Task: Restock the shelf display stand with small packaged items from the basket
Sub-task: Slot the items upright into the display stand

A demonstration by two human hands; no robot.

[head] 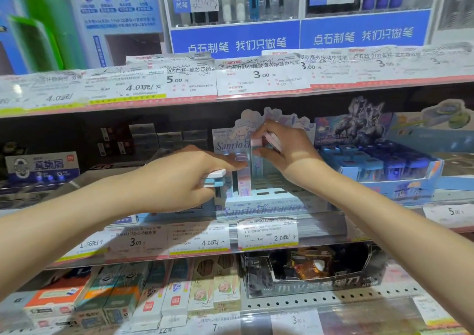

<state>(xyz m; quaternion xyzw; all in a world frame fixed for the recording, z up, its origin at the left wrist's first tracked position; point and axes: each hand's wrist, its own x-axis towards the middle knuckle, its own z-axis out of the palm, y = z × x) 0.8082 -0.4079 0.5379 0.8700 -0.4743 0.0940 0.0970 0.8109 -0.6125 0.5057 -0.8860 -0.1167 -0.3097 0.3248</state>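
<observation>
The right hand [287,150] pinched pink packs [272,139] over the stand [264,204]; the left hand [184,178] gripped spares [214,178]. Best seated upright, slot by slot.

I see the display stand [264,204] on the middle shelf [384,221], a sharpener box [400,173] right of it, price tags [268,234] below.

Words and prices we can read on the shelves

We see "Sanrio Characters" on the pale blue display stand [266,207], "点石制笔 我们只做笔" on the blue sign [236,43], "3.00" on a top price tag [261,75], "5.00" on another [177,79], and "2.0元" on the lower tag [268,234].
</observation>
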